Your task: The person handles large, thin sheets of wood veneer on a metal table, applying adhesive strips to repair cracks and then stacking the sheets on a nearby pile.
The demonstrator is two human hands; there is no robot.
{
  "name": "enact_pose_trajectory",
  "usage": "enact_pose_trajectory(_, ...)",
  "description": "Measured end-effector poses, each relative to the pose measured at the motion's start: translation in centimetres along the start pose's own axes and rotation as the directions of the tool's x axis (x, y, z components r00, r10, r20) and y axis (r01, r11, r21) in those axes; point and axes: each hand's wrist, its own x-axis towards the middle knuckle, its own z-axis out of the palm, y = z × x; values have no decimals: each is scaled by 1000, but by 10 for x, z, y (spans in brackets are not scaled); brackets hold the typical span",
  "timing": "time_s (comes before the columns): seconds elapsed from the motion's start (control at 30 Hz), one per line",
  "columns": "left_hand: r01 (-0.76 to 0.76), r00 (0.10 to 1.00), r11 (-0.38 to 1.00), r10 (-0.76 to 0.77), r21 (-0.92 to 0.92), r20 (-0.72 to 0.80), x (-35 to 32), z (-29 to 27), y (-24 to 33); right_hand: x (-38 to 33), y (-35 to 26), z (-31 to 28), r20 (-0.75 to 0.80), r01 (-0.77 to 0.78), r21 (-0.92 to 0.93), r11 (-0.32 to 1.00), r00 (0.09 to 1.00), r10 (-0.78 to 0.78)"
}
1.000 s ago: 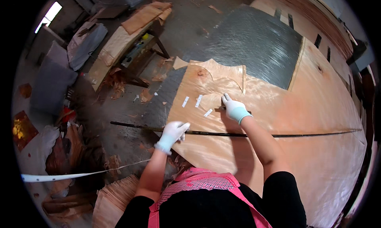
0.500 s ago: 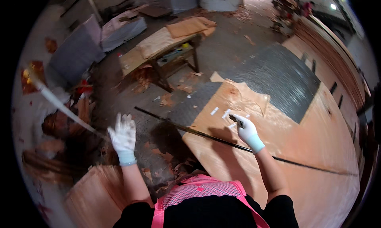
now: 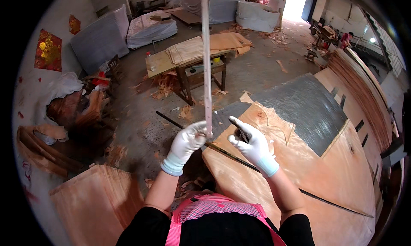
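A long pale strip [image 3: 206, 66] comes down from the top of the view. My left hand [image 3: 188, 139], in a white glove, has its fingers closed around the strip's lower end. Close to its right, my gloved right hand [image 3: 250, 146] has thumb and forefinger apart. A small dark object [image 3: 244, 136] sits in its palm, mostly covered by the fingers; its kind cannot be made out. Below both hands a thin black rod [image 3: 317, 197] lies slantwise across a large wood veneer sheet [image 3: 338, 177]. A smaller, ragged veneer piece [image 3: 274, 121] lies beyond my right hand.
A dark grey sheet [image 3: 306, 106] covers the far part of the veneer. Stacked veneers [image 3: 96, 199] stand at my lower left. Ahead is a wooden table [image 3: 184, 68] with sheets on it. Scraps [image 3: 186, 113] litter the floor. A person [image 3: 346, 40] is far off at right.
My left hand moved right and closed on the strip, which slanted away to the left and now stands nearly upright. My right hand moved slightly left, toward it. The view has shifted.
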Motion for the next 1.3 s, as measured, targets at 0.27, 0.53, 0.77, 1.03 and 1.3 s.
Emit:
enact_pose_trajectory(0.27, 4, 998, 974, 9, 226, -57, 13, 40, -19, 18, -40, -10, -65, 118, 63, 991, 991, -114)
enact_pose_trajectory(0.53, -24, 999, 999, 23, 22, 35, 31, 4, -33, -26, 28, 0, -181, 14, 86, 996, 983, 2)
enact_pose_trajectory(0.77, -415, 874, 256, 381, 873, 303, 58, 67, -24, -55, 31, -2, 77, 341, -209, 917, 940, -332)
enact_pose_trajectory(1.03, 332, 905, 926, -366, 180, 218, 75, 30, -115, -73, 103, -20, 20, -278, 170, 945, 960, 279)
enact_pose_trajectory(1.3, 601, 723, 645, -691, 473, 24, 87, 56, -161, -94, 191, -64, -61, -403, 37, 914, 912, 405)
